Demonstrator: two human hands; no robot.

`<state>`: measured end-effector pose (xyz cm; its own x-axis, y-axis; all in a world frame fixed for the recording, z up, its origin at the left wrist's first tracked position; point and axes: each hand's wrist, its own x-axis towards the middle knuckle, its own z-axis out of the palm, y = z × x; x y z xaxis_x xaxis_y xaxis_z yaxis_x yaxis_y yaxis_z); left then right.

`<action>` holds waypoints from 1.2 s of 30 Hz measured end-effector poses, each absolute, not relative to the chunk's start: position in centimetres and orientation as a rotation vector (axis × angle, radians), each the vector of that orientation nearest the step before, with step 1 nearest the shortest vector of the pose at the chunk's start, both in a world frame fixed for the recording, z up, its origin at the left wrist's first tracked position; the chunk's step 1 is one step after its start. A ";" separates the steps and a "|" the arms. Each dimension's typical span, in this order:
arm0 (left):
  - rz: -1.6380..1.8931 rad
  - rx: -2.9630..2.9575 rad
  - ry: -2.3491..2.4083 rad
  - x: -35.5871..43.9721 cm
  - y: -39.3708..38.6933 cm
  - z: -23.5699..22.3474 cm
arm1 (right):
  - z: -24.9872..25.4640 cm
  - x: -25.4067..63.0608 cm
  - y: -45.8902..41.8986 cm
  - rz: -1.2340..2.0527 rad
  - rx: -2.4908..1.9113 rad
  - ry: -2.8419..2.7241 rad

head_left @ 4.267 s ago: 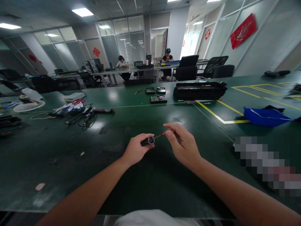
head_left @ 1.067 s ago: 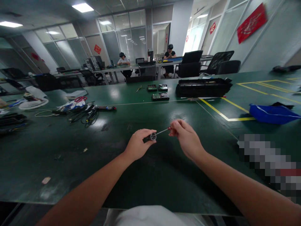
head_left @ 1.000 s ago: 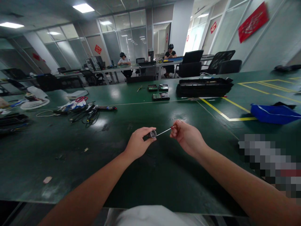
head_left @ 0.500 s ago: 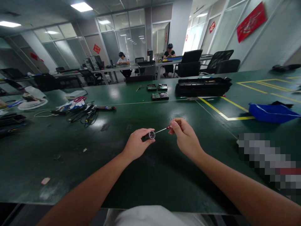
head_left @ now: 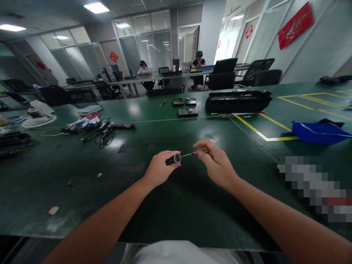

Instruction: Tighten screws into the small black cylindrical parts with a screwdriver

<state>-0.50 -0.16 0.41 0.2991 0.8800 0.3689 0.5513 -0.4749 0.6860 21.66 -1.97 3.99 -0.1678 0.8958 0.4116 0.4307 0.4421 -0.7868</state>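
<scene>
Between the thumb and fingers of my left hand is a small dark cylindrical part with a pale round rim, its open end turned to the right. My right hand pinches the handle of a screwdriver, which has a clear handle with a red collar. The thin metal shaft points left and its tip meets the open end of the cylinder. Whether the tip touches a screw inside is too small to see. Both hands are above the green tabletop.
Small circuit-board units and a long black housing lie farther back. Tangled cables and red-handled scissors are at left. A blue tray-like item sits at right. Two people sit at a far table.
My right hand's fingers have shifted and loosened along the screwdriver handle, which lies slightly lower and closer to the cylinder. My left hand stays nearly still with the cylinder.
</scene>
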 end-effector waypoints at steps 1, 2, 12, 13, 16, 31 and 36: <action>1.025 2.141 1.276 -0.5 -0.1 0.4 | 4.0 21.7 -2.0 0.628 -1.141 -1.797; 1.025 2.143 1.274 -0.5 -0.1 0.4 | 4.1 21.7 -2.0 0.619 -1.147 -1.809; 1.022 2.132 1.266 -0.7 -0.1 0.3 | 4.1 21.5 -2.2 0.530 -1.141 -1.852; 1.025 2.130 1.265 -0.7 -0.1 0.3 | 4.1 21.5 -2.2 0.536 -1.126 -1.841; 1.012 2.128 1.266 -0.7 -0.1 0.3 | 4.2 21.5 -2.3 0.548 -1.112 -1.856; 1.009 2.119 1.281 -0.7 -0.1 0.4 | 4.2 21.3 -2.5 0.465 -1.142 -1.854; 1.014 2.132 1.269 -0.5 -0.2 0.4 | 4.0 21.1 -2.1 0.594 -1.169 -1.696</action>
